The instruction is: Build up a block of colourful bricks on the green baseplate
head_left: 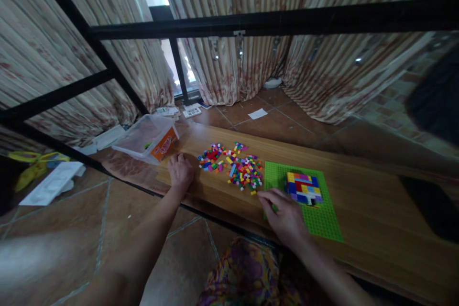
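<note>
My left hand rests on the wooden bench with its fingers curled in, left of the loose bricks and near the plastic bin; nothing shows in it. My right hand is over the near left part of the green baseplate, thumb and fingers pinched together. Whatever they hold, if anything, is hidden. Just beyond those fingertips lies a yellow brick. Small multicoloured bricks are spread between my hands. On the baseplate stands a block built of coloured bricks, to the right of my right hand.
A clear plastic bin with an orange label stands at the bench's left end. A dark flat object lies on the bench at right. Black metal bars cross in front of striped curtains. White packaging lies at left.
</note>
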### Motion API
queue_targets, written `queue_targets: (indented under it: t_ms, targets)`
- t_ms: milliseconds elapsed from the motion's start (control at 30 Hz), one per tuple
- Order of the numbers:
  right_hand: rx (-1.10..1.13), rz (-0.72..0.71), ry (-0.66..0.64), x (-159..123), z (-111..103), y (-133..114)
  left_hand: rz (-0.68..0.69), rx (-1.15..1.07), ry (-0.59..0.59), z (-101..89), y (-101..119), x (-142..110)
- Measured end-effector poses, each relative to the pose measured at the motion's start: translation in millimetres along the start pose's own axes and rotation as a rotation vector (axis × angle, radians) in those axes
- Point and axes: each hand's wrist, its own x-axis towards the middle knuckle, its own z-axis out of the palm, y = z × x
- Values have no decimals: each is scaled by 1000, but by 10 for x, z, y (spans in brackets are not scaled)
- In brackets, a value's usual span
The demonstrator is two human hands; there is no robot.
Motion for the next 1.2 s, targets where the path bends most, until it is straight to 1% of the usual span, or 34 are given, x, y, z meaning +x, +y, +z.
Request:
queue_targets:
  t_ms: [100,200,300,400,533,633,733,867,1033,1200]
  targets:
    - [-40,48,-37,431,129,5,-4,14,-4,-6,7,-16]
    - [-110,93,-89,779,293,41,-4,18,0,-11,15,-27]
    - [-211,140,-173,1013,403,102,5,25,2,-20,25,-36]
    - [-314,163,-269,1148,414,181,3,26,-14,-42,45,-41]
    - [-385,150,-358,1235,363,246,-13,31,-39,-77,76,-40]
    - [-408,107,-410,1269,372,218,-14,29,-37,-85,84,-39]
    - [-458,77,-451,1286,427,159,-18,20,-29,-78,79,-41]
    - [-480,65,-472,1284,457,141,-16,26,-30,-64,73,-46]
    - [-463,46,-505,1272,381,196,-28,40,-27,-71,88,-50]
    - [-428,18,-467,1278,394,137,-43,36,-43,-99,108,-49]
